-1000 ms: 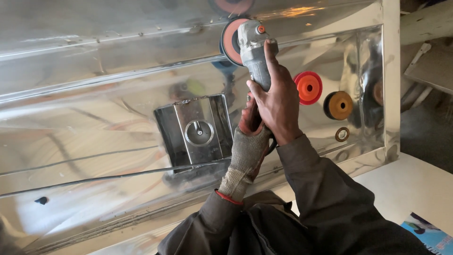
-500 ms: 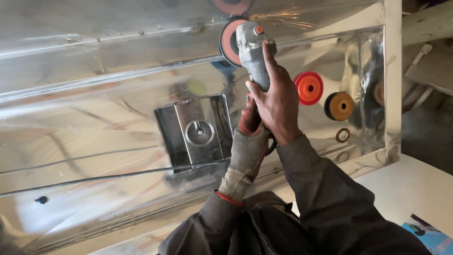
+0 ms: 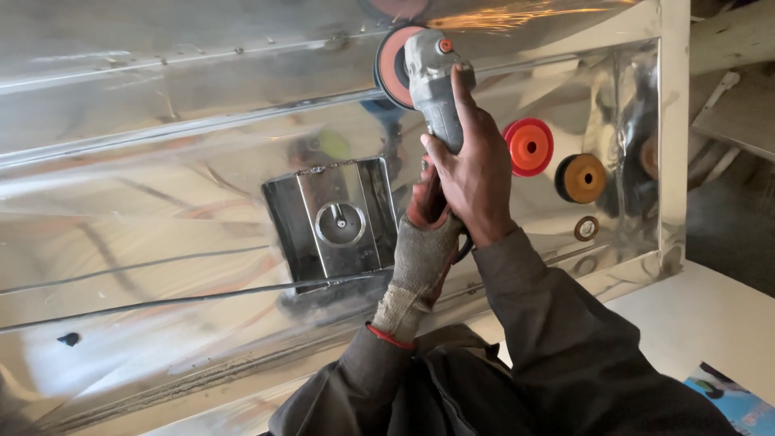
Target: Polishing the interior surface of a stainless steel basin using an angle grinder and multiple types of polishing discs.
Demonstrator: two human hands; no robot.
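A grey angle grinder point(image 3: 432, 85) with an orange disc point(image 3: 393, 64) is pressed against the upper fold of a shiny stainless-steel sheet structure point(image 3: 161, 169). Sparks fly off to the right along the top edge. My bare right hand point(image 3: 476, 173) wraps the grinder's body from above. My left hand point(image 3: 424, 238), in a grey knit glove with red palm, grips the rear of the tool just below. A small rectangular steel plate with a round fitting point(image 3: 339, 218) is welded to the sheet left of my hands.
A red flap disc point(image 3: 529, 147), an orange-and-black disc point(image 3: 581, 178) and a small ring point(image 3: 587, 228) lie on the steel to the right. A thin cable point(image 3: 161, 303) crosses the sheet. A white surface point(image 3: 694, 315) and blue printed paper point(image 3: 731, 400) sit lower right.
The grinder and both hands have stayed nearly in place; sparks remain at the top edge.
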